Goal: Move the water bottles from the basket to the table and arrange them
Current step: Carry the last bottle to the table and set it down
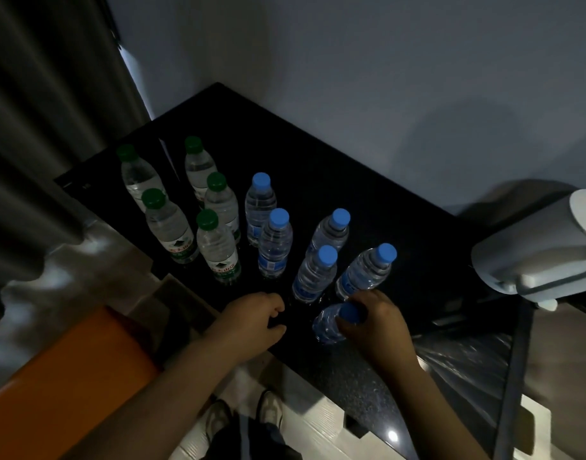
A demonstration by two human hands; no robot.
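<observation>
A grey curtain (36, 127) hangs down the left side. Below it, an orange object (69, 376) fills the lower left corner; what it is cannot be told. The black table (318, 154) stands in the corner against a pale wall (384, 61).

On the table's left part stand five green-capped water bottles (170, 227), upright and close together in two short rows. Just to their right two blue-capped water bottles (275, 244) stand one behind the other. A little further right is a group of three blue-capped bottles (314, 277), also upright, two in front and one behind.

The left hand (251, 322) rests at the front edge of the table, near the nearest green-capped bottle. Its fingers are loosely curled and it holds nothing. Below, between the two forearms, a pair of light shoes (245, 416) shows on the pale floor.

The hands are apart. The right hand (374, 322) grips a sixth blue-capped bottle (328, 323) at its neck, fingers curled around the cap end. This bottle sits at the front of the table, just in front of the group of three. Whether its base touches the table cannot be told.

At the far right a white kettle (533, 247) with a handle stands at the table's end.
</observation>
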